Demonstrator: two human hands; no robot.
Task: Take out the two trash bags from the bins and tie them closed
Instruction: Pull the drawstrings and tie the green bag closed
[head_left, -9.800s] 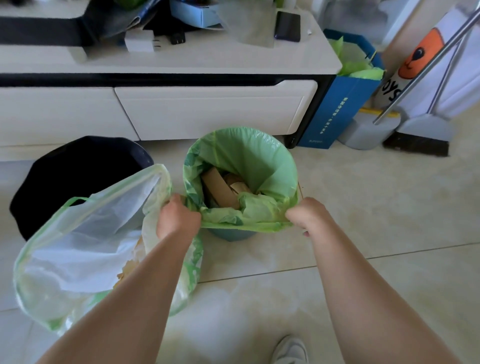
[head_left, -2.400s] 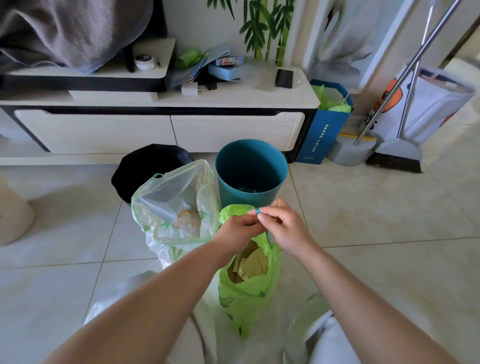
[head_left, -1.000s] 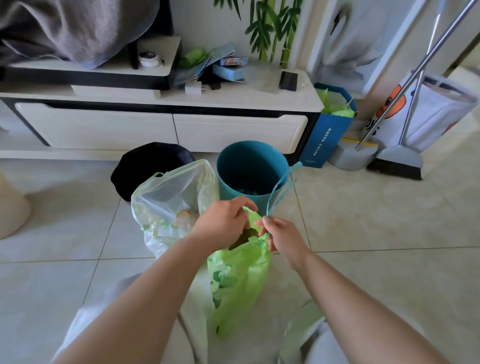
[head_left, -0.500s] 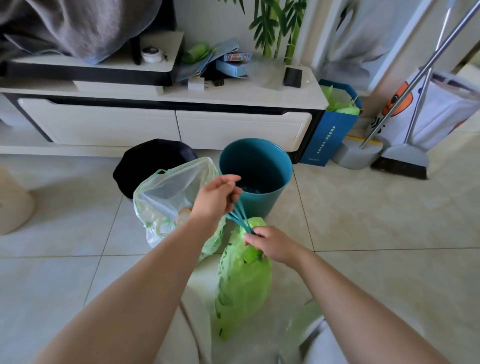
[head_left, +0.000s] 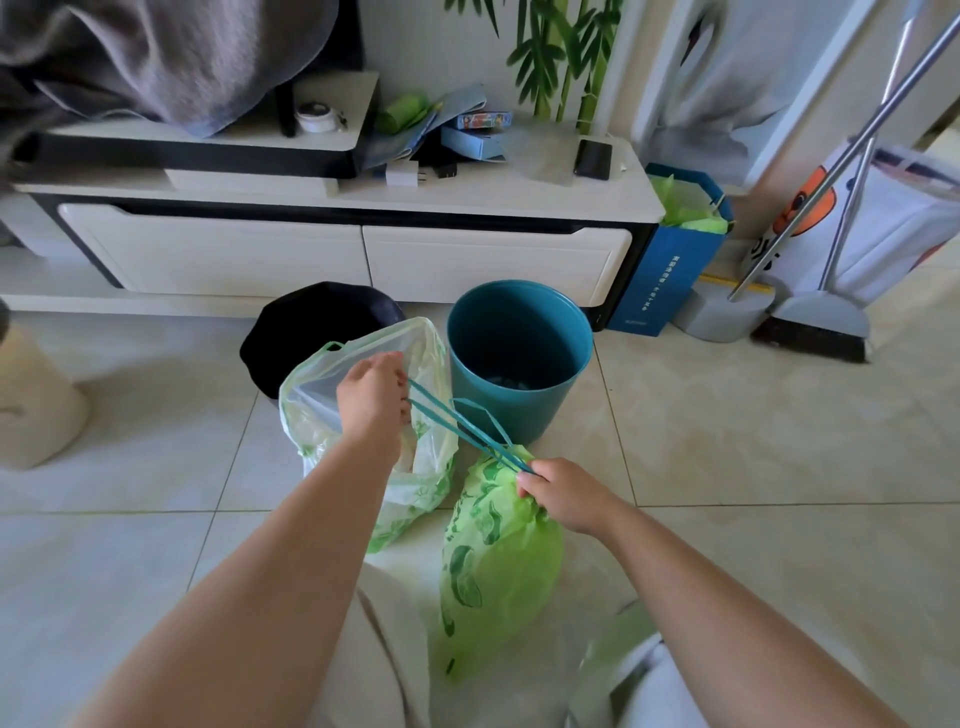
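We are looking down at our two bare arms over a pale tiled floor. Our left hand is closing its fingers around the teal drawstring, which is running taut and slanting down to the right. Our right hand is pinching the gathered neck of the bright green trash bag, where the drawstring is coming out. This bag is lying on the floor between our knees, its mouth cinched. Just beside it on the left, the pale translucent trash bag is standing with its mouth gaping open. Behind the bags, the teal bin and the black bin are standing near each other, in front of a white cabinet.
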